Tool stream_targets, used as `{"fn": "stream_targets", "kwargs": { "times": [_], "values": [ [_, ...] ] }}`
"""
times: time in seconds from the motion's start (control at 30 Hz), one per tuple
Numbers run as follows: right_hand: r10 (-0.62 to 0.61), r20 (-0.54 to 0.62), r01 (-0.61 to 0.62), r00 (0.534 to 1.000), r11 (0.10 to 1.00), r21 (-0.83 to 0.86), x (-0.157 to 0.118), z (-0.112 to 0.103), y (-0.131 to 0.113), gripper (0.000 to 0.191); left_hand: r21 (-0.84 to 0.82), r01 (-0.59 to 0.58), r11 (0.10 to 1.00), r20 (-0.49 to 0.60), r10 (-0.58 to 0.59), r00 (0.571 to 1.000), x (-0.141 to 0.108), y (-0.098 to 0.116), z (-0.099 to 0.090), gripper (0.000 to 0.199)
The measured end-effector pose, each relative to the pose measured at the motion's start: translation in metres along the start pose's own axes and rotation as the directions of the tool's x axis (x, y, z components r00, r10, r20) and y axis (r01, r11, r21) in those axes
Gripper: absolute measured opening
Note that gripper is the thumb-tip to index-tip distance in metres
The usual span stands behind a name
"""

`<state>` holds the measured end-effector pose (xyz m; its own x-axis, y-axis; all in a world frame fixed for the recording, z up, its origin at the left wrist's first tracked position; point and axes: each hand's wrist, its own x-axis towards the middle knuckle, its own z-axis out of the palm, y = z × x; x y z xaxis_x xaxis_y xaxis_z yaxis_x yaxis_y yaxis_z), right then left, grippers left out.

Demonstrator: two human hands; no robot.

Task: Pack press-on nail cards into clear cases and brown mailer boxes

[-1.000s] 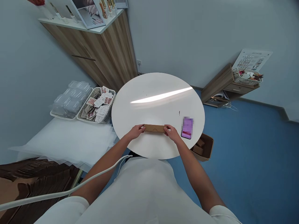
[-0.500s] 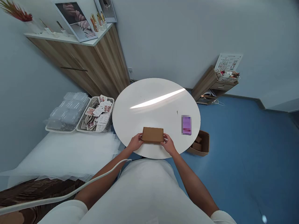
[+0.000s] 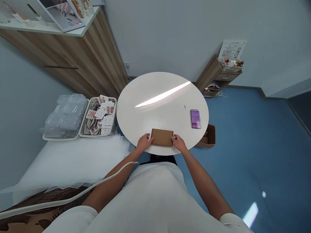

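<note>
A flat brown cardboard box [image 3: 162, 137] lies closed at the near edge of the round white table [image 3: 136, 94]. At the box's left end is my left hand [image 3: 145, 142], its thumb against the edge and its fingers curled. My right hand [image 3: 178, 142] pinches the opposite end between thumb and fingers. On the table's right side lies a purple rectangular item [image 3: 195, 118], its surface pixelated.
Left of the table, a white basket of printed cards [image 3: 114, 124] stands beside a tray of clear plastic boxes [image 3: 66, 116]. An open carton [image 3: 212, 136] sits on the floor at right. A white cable [image 3: 97, 183] crosses above my left arm.
The view has shifted, so the cabinet looks closer. Both hands still flank the box, which now lies slightly tilted, and my left hand's grip has changed, with the thumb now at its edge.
</note>
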<state>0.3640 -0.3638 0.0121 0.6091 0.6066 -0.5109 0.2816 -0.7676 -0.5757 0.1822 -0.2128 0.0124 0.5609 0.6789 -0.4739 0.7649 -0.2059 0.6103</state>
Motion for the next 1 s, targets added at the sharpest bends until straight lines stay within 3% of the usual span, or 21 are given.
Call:
{"fn": "stream_targets", "kwargs": {
  "times": [0.3,0.53,0.73,0.87,1.0],
  "values": [
    [-0.021,0.013,0.022,1.000,0.996,-0.091,-0.001,0.011,-0.011,0.037,0.024,-0.106,0.994,0.031,0.106,0.994,0.009,0.000,0.009,0.050],
    [-0.024,0.016,0.024,1.000,1.000,0.012,0.003,0.003,-0.008,0.051,-0.042,-0.042,0.998,0.023,0.043,0.999,0.015,-0.003,0.006,0.058],
    [-0.114,0.099,0.102,0.989,0.988,0.112,0.011,-0.004,0.001,0.044,-0.132,-0.004,0.991,0.014,0.006,1.000,0.013,0.005,0.013,0.042],
    [-0.117,0.086,0.105,0.989,0.986,0.130,0.008,-0.035,0.026,0.044,-0.134,0.001,0.991,0.003,-0.001,1.000,0.011,0.037,0.030,0.042],
    [-0.063,-0.012,0.064,0.998,0.987,0.148,-0.007,-0.095,0.075,0.043,-0.068,-0.084,0.994,0.126,0.092,0.988,0.013,0.105,0.065,0.051]
  ]
}}
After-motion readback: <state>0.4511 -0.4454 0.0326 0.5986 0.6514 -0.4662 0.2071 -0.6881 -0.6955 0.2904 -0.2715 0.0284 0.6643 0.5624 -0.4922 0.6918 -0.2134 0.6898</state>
